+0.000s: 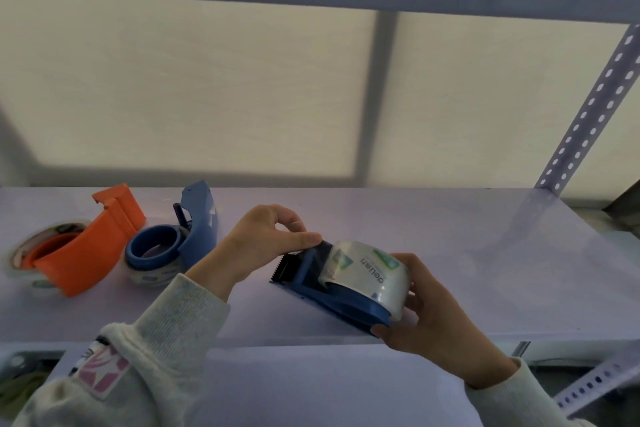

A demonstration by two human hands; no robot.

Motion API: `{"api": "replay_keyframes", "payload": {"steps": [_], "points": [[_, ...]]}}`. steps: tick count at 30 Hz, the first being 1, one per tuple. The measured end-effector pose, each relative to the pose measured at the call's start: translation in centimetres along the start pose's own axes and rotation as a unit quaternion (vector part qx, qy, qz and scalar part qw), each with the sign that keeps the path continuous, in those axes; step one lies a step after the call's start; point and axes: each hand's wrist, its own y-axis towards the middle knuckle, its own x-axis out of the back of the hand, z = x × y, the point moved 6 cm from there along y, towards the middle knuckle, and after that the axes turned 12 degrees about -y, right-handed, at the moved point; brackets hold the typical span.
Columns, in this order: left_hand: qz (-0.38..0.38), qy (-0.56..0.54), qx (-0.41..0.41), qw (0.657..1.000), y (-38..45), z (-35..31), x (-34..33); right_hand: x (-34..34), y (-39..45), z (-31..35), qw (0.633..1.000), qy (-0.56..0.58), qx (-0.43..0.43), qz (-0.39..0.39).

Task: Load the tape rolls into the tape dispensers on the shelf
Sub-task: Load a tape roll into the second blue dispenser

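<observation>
A blue tape dispenser [325, 291] is lying on the pale shelf [450, 246] right of centre in the frame, its black serrated blade end pointing toward the centre-left. A clear tape roll [363, 272] with green-and-white printed labelling is sitting on the dispenser's hub, glossy and nearly full.

The right hand [433, 319] is cupping the roll and the dispenser's rounded rear end from the lower right, its fingers [410, 262] curled around the roll's far side and the thumb pressing under the blue base. The left hand [263, 246] is reaching in from the lower left, thumb and forefinger pinching together just above the dispenser's blade end; whether a tape strip is caught between them is too unclear to tell.

At the left of the frame, an orange tape dispenser [86, 250] is resting over a clear roll, and just beside it a second blue dispenser [180, 236] is lying with a roll beneath its ring. Both sleeves are light grey knit.
</observation>
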Motion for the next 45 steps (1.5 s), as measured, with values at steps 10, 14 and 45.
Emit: {"api": "replay_keyframes", "payload": {"steps": [10, 14, 45], "points": [[0.012, 0.075, -0.098, 0.992, -0.1, -0.7, 0.3, -0.3, -0.8, 0.3, 0.998, -0.029, 0.047, -0.035], [0.007, 0.133, -0.156, 0.979, -0.4, -1.5, 0.2, -0.3, -0.9, 0.6, 0.995, -0.055, 0.064, -0.047], [0.06, -0.173, -0.002, 0.983, -0.5, 0.6, 0.7, -1.5, -0.9, -1.6, 1.0, -0.021, 0.012, -0.018]]}}
